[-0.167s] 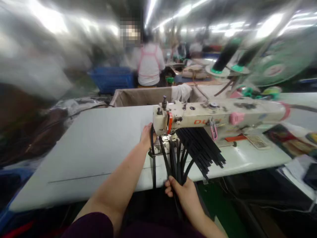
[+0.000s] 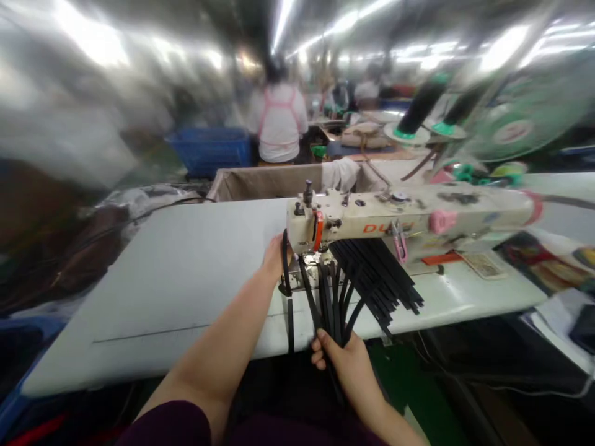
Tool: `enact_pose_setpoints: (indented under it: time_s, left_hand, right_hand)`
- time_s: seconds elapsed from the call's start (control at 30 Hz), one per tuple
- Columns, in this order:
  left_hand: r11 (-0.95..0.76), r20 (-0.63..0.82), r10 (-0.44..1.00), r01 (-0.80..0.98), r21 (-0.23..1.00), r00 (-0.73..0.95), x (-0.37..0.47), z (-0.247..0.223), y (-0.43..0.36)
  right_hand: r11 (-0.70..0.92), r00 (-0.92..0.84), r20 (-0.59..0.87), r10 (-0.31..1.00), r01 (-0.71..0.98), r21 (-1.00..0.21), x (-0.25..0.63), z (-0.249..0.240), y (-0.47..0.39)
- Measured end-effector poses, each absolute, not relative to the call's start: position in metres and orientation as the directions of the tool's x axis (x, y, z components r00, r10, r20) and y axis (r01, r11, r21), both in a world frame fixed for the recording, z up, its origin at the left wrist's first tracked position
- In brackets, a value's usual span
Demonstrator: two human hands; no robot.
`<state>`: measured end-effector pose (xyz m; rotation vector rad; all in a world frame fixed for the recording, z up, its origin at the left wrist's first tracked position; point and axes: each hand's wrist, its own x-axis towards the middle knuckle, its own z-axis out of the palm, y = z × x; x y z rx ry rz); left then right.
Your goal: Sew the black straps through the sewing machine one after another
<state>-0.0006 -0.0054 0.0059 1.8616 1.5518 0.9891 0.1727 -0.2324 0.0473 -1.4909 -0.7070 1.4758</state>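
The black straps [image 2: 367, 279] lie fanned on the tabletop [image 2: 186, 279] under the sewing machine [image 2: 400, 220]. Their ends are pinched in the right hand [image 2: 346, 362]. One strap should be fed straight; the left hand [image 2: 275, 255] grip cannot be told.

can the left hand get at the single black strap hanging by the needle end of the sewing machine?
Probably yes. The left hand already sits beside the single strap at the sewing machine head, with nothing between them. The right hand grips the strap bundle lower down, clear of that path.
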Motion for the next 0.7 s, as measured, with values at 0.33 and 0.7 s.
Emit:
enact_pose_setpoints:
  time_s: [0.33,0.7]
  left_hand:
    - [-0.397,0.368,0.913,0.604,0.691,0.179,-0.005,-0.012,-0.074]
    - [-0.499,0.426,0.858,0.666,0.555,0.288,-0.002,-0.009,-0.103]
  right_hand:
    - [-0.451,0.129,-0.489,0.863,-0.242,-0.859,0.176,0.042,-0.238]
    - [-0.511,0.032,-0.576,0.817,-0.420,-0.750,0.193,0.044,-0.251]
